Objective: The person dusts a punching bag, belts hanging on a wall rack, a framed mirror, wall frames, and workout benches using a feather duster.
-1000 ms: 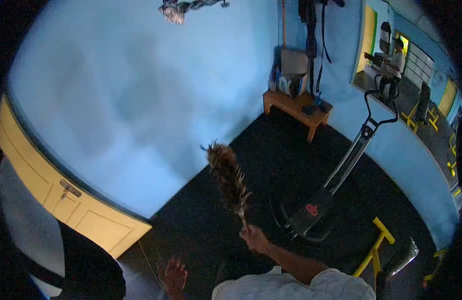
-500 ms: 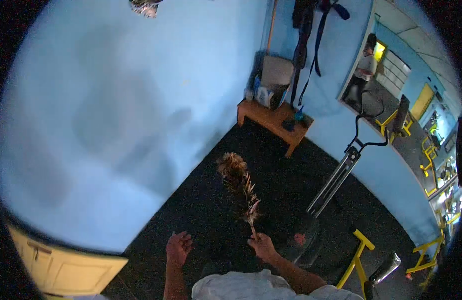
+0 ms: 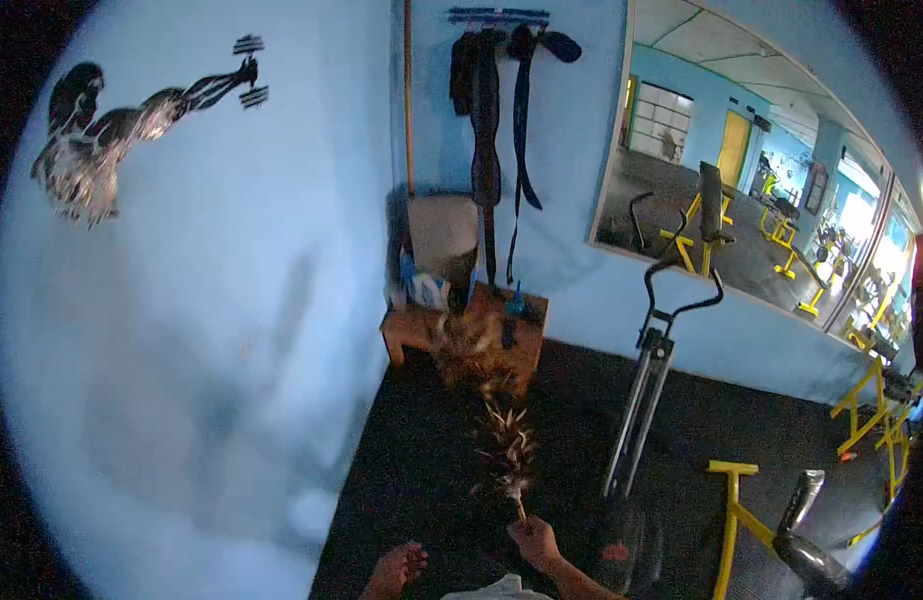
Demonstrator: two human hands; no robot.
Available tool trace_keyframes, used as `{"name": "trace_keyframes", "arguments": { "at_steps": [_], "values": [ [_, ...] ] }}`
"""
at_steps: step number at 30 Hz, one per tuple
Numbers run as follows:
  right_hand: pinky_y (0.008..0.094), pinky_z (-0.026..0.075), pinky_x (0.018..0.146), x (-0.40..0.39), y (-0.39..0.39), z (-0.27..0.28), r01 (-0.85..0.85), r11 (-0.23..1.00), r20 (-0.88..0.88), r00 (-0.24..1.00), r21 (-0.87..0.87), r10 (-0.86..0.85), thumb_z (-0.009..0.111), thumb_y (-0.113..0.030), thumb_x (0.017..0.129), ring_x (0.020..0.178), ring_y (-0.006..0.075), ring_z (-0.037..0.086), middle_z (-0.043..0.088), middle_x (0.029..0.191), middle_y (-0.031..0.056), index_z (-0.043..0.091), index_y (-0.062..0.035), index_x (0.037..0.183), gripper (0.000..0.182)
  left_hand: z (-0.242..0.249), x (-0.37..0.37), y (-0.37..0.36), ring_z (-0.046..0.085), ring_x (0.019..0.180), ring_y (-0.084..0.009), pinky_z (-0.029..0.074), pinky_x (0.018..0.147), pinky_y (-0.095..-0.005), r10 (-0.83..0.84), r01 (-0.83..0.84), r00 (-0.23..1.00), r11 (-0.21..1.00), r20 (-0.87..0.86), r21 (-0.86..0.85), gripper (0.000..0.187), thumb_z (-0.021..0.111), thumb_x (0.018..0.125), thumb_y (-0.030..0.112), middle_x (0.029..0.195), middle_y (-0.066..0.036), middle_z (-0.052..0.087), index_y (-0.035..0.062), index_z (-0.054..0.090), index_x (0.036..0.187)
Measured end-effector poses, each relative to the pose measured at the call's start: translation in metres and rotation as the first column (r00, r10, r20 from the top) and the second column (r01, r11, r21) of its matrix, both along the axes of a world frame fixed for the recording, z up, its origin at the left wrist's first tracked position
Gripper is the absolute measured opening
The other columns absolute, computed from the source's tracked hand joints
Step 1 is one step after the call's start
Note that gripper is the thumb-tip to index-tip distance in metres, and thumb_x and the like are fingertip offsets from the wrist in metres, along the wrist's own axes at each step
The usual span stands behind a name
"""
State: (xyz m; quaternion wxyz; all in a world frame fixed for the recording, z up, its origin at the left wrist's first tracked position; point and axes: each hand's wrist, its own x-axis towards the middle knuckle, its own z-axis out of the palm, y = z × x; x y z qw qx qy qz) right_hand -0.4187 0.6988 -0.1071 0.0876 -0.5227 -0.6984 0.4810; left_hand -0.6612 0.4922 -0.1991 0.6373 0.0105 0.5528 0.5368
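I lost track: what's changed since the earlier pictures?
The view has swung right and up: the cream door has left it, more of the wall mural shows. The feather duster now overlaps the wooden bench in view. Unchanged: the right-hand grip holds the duster; the left-hand grip holds nothing visible.

On my feed, the left hand [image 3: 400,566] lies left of the right hand [image 3: 535,545], and from the latter the feather duster [image 3: 509,447] extends in front of the table [image 3: 531,340] (it overlaps the table's front from here). A boxy object [image 3: 445,222] stands on the table; straps [image 3: 487,150] hang from the rack [image 3: 499,16] above. I see the mural [image 3: 134,128] far left. Right of the duster stand the exercise machine [image 3: 642,405], before the mirror [image 3: 672,180], and the padded frame [image 3: 730,530].
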Motion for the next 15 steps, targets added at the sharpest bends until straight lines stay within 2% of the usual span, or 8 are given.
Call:
{"name": "trace_keyframes", "arguments": {
  "at_steps": [2,4,6,8,9,10,11,15],
  "values": [
    [0.0335,0.040,0.049,-0.026,0.043,-0.030,-0.057,0.994,-0.141,0.988,0.097,0.071,0.058,-0.026,0.086,0.053,0.0147,0.049,0.053,0.065,0.0072,0.055,0.0012,0.079,0.028,-0.032,-0.054,0.037,0.056,0.097,-0.0305,0.048,0.079,-0.0422,-0.229,0.213,0.970,0.962,-0.078,-0.168,0.044,0.041,0.092,0.037,0.116,-0.016,0.053,0.0054,0.046,0.122],
    [0.0336,0.039,0.049,-0.053,0.087,-0.012,-0.081,0.996,-0.086,0.993,0.037,0.083,0.057,-0.027,0.087,0.053,0.0147,0.048,0.052,0.065,0.0071,0.055,0.0014,0.078,0.030,-0.075,-0.095,0.056,0.058,0.091,-0.0277,0.049,0.072,-0.0401,-0.048,-0.020,0.944,0.979,0.325,0.205,0.044,0.046,0.090,0.038,0.109,-0.014,0.057,0.0057,0.047,0.121],
    [0.0330,0.038,0.049,-0.095,0.140,0.027,-0.060,0.997,0.015,0.998,-0.049,0.060,0.056,-0.027,0.088,0.053,0.0144,0.047,0.052,0.064,0.0065,0.055,0.0014,0.079,0.030,-0.067,-0.153,0.103,0.059,0.089,-0.0252,0.049,0.070,-0.0386,-0.051,-0.041,0.944,0.962,0.325,0.270,0.046,0.050,0.089,0.039,0.106,-0.013,0.059,0.0061,0.048,0.120],
    [0.0322,0.037,0.047,-0.127,0.184,0.053,0.034,0.999,-0.169,0.985,0.026,-0.029,0.052,-0.029,0.090,0.051,0.0137,0.044,0.051,0.064,0.0030,0.055,0.0008,0.080,0.032,-0.042,-0.186,0.151,0.060,0.087,-0.0228,0.049,0.069,-0.0371,-0.052,-0.068,0.938,0.942,0.343,0.330,0.047,0.054,0.087,0.039,0.103,-0.011,0.060,0.0065,0.048,0.120],
    [0.0322,0.037,0.047,-0.141,0.206,0.063,0.043,0.999,-0.167,0.985,0.034,-0.036,0.052,-0.029,0.090,0.051,0.0137,0.044,0.051,0.064,0.0030,0.055,0.0008,0.080,0.032,0.011,-0.189,0.181,0.060,0.086,-0.0218,0.049,0.068,-0.0373,0.067,-0.070,0.997,0.985,0.027,0.158,0.047,0.058,0.084,0.039,0.101,-0.011,0.061,0.0068,0.049,0.117],
    [0.0318,0.037,0.047,-0.152,0.228,0.071,0.110,0.970,-0.368,0.911,-0.217,-0.186,0.051,-0.029,0.091,0.051,0.0135,0.044,0.051,0.064,0.0023,0.055,0.0011,0.080,0.032,0.041,-0.191,0.204,0.060,0.084,-0.0208,0.049,0.068,-0.0375,0.126,-0.133,0.944,0.991,-0.304,-0.003,0.046,0.062,0.081,0.038,0.099,-0.010,0.062,0.0072,0.051,0.114],
    [0.0314,0.037,0.048,-0.163,0.252,0.080,0.113,0.883,-0.509,0.781,-0.456,-0.363,0.050,-0.028,0.092,0.051,0.0133,0.043,0.051,0.065,0.0016,0.055,0.0014,0.081,0.032,0.041,-0.200,0.221,0.060,0.084,-0.0208,0.049,0.068,-0.0375,0.124,-0.126,0.948,0.992,-0.294,0.011,0.046,0.062,0.081,0.038,0.099,-0.010,0.062,0.0072,0.051,0.114],
    [0.0301,0.038,0.050,-0.209,0.320,0.108,0.244,0.961,-0.508,0.817,-0.126,-0.274,0.050,-0.026,0.092,0.054,0.0126,0.045,0.051,0.066,0.0015,0.056,0.0018,0.082,0.030,0.052,-0.229,0.302,0.059,0.071,-0.0125,0.047,0.055,-0.0257,0.199,-0.150,0.940,0.971,-0.277,0.188,0.036,0.060,0.083,0.039,0.087,-0.002,0.063,0.0141,0.058,0.109]
  ]
}}
